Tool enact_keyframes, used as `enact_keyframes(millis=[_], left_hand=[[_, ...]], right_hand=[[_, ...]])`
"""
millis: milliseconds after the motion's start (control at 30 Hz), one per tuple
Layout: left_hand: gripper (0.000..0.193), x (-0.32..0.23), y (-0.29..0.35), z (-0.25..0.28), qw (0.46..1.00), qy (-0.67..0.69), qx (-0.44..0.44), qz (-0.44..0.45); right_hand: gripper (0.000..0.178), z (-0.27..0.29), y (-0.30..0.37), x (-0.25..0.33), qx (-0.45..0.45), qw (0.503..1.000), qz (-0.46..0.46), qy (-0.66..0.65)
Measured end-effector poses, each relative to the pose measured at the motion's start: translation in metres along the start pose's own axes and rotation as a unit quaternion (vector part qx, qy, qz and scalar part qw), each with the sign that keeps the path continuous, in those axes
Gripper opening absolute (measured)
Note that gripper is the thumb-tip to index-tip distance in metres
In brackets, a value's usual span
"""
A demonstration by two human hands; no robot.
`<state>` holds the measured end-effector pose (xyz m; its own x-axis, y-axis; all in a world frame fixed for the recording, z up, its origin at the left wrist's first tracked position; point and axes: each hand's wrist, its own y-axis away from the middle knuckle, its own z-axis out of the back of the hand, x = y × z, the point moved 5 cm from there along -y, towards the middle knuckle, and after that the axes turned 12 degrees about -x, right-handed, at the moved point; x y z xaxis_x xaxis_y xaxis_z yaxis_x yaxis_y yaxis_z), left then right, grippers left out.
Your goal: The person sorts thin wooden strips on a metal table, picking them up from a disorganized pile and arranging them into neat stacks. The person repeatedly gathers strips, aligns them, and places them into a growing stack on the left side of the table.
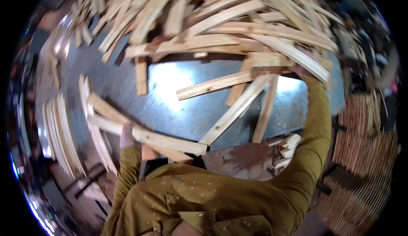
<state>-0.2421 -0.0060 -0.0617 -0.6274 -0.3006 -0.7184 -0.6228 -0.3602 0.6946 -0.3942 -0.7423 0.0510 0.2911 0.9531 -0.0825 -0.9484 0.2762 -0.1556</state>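
Observation:
My left hand is closed around a pale wooden slat near the table's front edge, its thumb lying across the top. More slats cross beneath and beside this one, including a tan slat and an upright pair at its left end. Stretched far to the right, my right hand is at the edge of the big pile, gripping a light slat that slants over my wrist; most of its fingers are hidden. Close to it lie a short slat and a loose slat.
A large heap of wooden slats covers the back of the metal table. Several slats stand in a row at the left. Neat stacks of slats rise at the right, beside the table. More pieces lie below its front edge.

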Motion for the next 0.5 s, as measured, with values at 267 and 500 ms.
enact_keyframes(millis=[267, 500], left_hand=[[0.038, -0.159, -0.010, -0.008, 0.928, -0.147, 0.027, -0.341], [0.066, -0.209, -0.022, -0.029, 0.749, -0.579, -0.127, -0.296]], right_hand=[[0.077, -0.043, 0.020, 0.010, 0.045, 0.994, -0.041, 0.095], [0.082, -0.027, 0.024, 0.045, -0.021, 0.975, -0.053, 0.216]])
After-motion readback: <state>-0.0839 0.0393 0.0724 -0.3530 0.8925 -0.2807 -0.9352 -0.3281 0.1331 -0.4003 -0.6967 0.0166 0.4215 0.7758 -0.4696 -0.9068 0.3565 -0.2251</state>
